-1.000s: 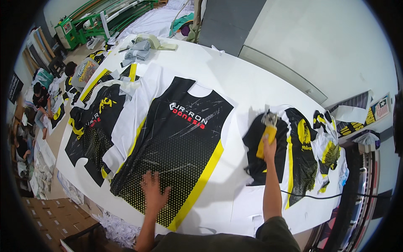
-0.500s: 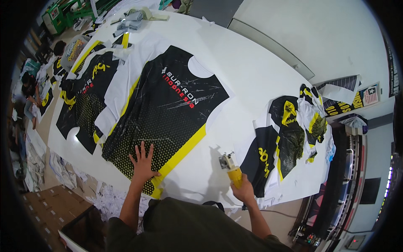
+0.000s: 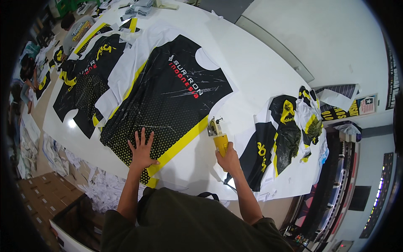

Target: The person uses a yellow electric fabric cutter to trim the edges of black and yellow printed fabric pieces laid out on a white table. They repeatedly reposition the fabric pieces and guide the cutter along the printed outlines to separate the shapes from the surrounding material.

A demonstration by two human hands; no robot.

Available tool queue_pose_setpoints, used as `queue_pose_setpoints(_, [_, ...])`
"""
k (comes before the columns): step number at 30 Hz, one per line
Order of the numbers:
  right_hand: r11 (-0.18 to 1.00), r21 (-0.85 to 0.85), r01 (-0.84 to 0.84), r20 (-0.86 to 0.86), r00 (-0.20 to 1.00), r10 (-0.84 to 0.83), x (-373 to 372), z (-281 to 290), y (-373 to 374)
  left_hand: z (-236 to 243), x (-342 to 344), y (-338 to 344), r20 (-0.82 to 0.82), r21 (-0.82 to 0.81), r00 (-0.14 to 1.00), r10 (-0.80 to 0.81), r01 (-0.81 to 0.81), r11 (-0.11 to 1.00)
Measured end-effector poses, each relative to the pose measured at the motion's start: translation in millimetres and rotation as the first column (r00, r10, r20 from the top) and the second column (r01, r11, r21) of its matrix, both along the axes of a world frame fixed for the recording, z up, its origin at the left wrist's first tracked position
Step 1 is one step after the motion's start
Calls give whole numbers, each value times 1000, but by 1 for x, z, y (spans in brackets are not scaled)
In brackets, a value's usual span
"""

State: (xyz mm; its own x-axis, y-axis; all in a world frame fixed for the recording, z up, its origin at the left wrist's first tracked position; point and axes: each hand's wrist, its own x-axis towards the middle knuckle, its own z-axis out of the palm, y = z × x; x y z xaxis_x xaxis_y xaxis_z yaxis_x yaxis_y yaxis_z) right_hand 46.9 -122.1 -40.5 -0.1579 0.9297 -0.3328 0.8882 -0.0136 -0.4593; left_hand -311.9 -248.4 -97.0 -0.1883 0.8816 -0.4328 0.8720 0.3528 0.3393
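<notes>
A black jersey panel (image 3: 163, 101) with yellow dots, a yellow hem band and chest lettering lies flat on the white table, white fabric showing along its edges. My left hand (image 3: 142, 152) presses on its lower part, fingers spread. In my right hand (image 3: 228, 160) is a yellow electric rotary cloth cutter (image 3: 221, 143), gripped by its body. The cutter's metal head stands beside the panel's lower right edge, close to the upper end of the yellow band. Whether its blade touches the fabric, I cannot tell. A dark cord hangs below my right hand.
More black and yellow jersey pieces (image 3: 100, 63) lie at left; a crumpled pile of them (image 3: 287, 134) is at right. Folded grey cloth (image 3: 138, 9) sits on the table's far end. White scraps (image 3: 105, 191) and a cardboard box (image 3: 46, 197) are at lower left. People (image 3: 79, 29) sit beyond the table's left side.
My right hand has brought the cutter left and farther away, up to the panel's yellow edge. My left hand stays flat on the panel. The whole view has shifted slightly.
</notes>
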Motion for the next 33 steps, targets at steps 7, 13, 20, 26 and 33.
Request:
queue_pose_setpoints(7, [999,-25,44,-22,999,-45,-17,3,2,-3,-1,-1,-17,2,1000,-5,5,1000])
queue_pose_setpoints(13, [996,-10,92,-23,995,-92,-31,-3,3,5,-3,0,9,21,1000,-1,1,1000])
queue_pose_setpoints(20, [988,31,153,2,988,-153,-61,-2,6,5,-4,2,27,7,1000,13,-13,1000])
queue_pose_setpoints(26, [967,38,254,14,967,-254,-86,-5,16,2,-6,1,67,20,997,23,-25,999])
queue_pose_setpoints(33, [942,59,330,44,942,-333,-112,-8,32,5,-9,3,85,1,996,30,-30,1000])
